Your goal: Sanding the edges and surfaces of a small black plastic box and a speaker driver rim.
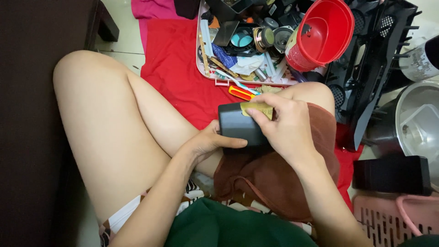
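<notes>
Fingers of the right hand (286, 126) curled over the top of a small dark rectangular plastic box (240, 124), thumb and forefinger pinched on a yellowish tan patch, apparently a label or strip of tape (256, 109), at the box's upper edge. Fingers of the left hand (208, 142) wrapped under and around the lower left of the same box, thumb laid along its front face, clamping it steady. Box held above a brown cloth (274, 176) draped over the right thigh, between the two knees. Progress, judged from the frame: tan patch partly lifted or creased at one corner yet mostly adhering, so removal or adjustment begun but unfinished; box otherwise closed and intact. Just beyond the box, on a red fabric sheet (176, 68) spread over the floor, an orange-handled screwdriver (240, 93), untouched. Farther off, a pale pink shallow tray (201, 64) crowded with speaker cones, strips and small parts. At upper right, a red round plastic bowl (322, 34) tipped on its side against a black moulded plastic frame (375, 59). At right edge, a second black box (392, 174) near a pink slotted basket (393, 219); markings on these too small to tell.
</notes>
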